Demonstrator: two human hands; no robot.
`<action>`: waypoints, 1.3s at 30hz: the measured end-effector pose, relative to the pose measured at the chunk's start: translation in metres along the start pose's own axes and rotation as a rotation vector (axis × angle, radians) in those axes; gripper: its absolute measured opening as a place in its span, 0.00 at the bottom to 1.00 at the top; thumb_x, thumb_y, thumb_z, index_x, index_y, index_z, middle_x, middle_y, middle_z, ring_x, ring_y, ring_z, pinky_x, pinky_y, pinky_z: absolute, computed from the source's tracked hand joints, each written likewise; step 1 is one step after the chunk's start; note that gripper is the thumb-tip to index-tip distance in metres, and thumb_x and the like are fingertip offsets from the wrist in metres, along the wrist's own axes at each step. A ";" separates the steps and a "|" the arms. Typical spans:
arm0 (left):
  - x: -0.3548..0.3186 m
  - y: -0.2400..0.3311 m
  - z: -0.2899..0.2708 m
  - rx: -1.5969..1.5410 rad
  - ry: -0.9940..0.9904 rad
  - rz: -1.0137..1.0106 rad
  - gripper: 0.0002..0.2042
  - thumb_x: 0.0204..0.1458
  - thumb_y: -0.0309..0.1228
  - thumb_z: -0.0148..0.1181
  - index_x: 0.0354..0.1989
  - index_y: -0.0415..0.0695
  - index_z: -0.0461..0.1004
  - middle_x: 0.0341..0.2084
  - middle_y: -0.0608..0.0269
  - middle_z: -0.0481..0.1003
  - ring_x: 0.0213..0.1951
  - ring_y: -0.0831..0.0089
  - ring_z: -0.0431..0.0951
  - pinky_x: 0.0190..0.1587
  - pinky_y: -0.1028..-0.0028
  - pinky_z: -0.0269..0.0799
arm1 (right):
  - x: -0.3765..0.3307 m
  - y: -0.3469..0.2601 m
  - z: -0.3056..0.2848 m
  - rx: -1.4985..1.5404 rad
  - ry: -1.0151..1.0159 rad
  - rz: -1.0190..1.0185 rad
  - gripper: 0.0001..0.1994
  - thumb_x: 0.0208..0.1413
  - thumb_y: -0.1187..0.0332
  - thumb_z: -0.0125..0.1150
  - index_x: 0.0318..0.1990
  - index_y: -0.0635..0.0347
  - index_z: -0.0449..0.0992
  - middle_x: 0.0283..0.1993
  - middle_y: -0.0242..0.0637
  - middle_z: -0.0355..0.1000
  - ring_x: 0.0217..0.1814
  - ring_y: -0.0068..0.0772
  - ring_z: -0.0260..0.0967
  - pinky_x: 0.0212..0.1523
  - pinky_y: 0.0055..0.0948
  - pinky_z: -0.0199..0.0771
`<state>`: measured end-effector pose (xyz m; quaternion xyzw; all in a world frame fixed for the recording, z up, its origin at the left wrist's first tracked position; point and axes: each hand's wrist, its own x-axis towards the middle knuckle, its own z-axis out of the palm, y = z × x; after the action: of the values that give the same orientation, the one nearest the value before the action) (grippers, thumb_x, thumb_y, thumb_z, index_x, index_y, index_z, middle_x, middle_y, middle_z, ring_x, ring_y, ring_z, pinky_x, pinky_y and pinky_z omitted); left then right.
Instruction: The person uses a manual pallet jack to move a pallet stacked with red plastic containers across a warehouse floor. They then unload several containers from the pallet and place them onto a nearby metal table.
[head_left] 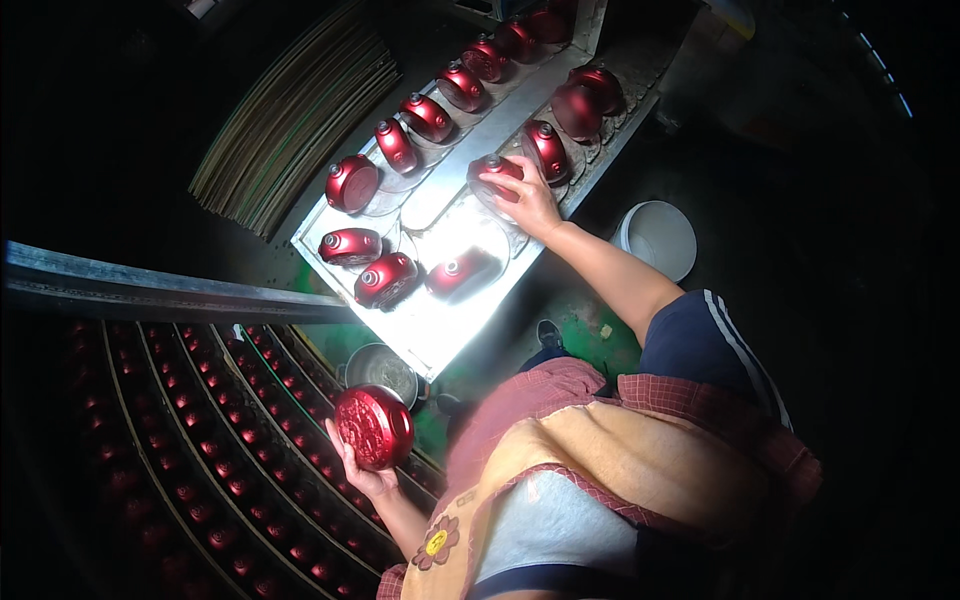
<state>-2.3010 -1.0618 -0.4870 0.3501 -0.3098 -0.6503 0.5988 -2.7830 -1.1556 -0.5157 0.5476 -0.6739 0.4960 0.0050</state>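
Note:
At the lower left, my left hand (362,470) holds up a shiny red round flask-shaped bottle (374,428), its patterned face turned up. My right hand (532,200) reaches over the lit bench and has its fingers around another red bottle (492,172) with a short neck. Close beside that hand stands a third red bottle (546,150). Part of the gripped bottle is hidden by my fingers and washed out by glare.
More red bottles (352,184) line both sides of the long metal bench (440,335). Racks (215,440) with many red bottles fill the lower left. A metal beam (180,285), stacked boards (300,110), a metal pot (385,368) and a white bucket (660,240) surround the bench.

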 end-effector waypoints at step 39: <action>0.265 -0.156 0.353 0.530 -0.218 0.055 0.33 0.46 0.28 0.58 0.65 0.37 0.58 0.62 0.49 0.60 0.63 0.58 0.60 0.65 0.58 0.54 | 0.071 0.240 -0.034 0.273 -0.258 0.435 0.17 0.55 0.63 0.63 0.53 0.49 0.75 0.68 0.47 0.57 0.69 0.44 0.55 0.67 0.38 0.55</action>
<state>-2.6900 -1.3174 -0.4386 0.4138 -0.5410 -0.5639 0.4670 -3.0075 -1.2067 -0.6188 0.4442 -0.6976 0.4979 -0.2610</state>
